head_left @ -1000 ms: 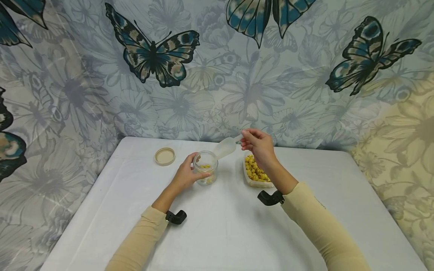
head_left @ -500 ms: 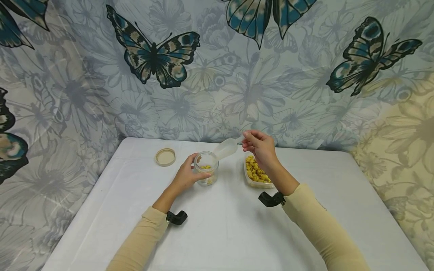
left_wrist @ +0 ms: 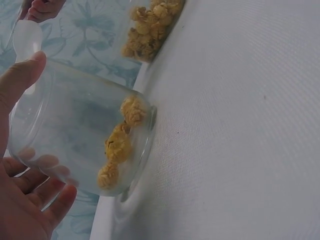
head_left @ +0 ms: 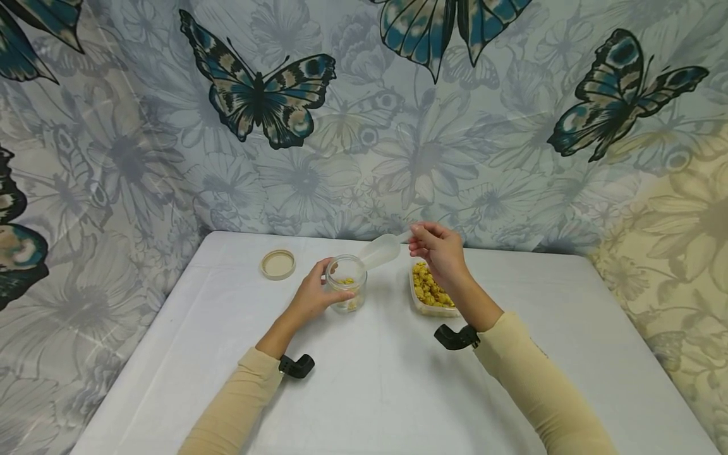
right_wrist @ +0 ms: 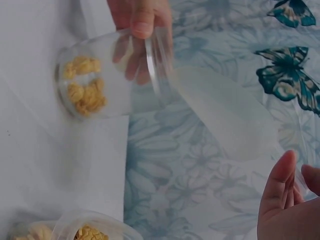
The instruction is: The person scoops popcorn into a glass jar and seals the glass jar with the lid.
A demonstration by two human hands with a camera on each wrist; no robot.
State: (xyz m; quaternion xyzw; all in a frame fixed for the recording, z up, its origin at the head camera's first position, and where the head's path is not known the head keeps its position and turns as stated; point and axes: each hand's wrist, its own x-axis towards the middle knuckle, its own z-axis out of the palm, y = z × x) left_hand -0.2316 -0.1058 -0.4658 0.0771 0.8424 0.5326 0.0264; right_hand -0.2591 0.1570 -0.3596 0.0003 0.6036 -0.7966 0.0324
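White table, lower frame: left hand grips jar, centre; right hand pinches scoop. Steady jar; tilt scoop over its mouth.

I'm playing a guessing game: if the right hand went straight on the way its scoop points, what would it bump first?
Probably the glass jar: the pale scoop in the right hand slants down toward its mouth. Whether they touch is hard to tell.

- Clear glass jar: uncapped, upright, gripped by the left hand; a few yellow popcorn pieces lie at its bottom.
- Frosted scoop: pinched by the right hand, sloping down to the jar's mouth, its tip seemingly touching the rim.
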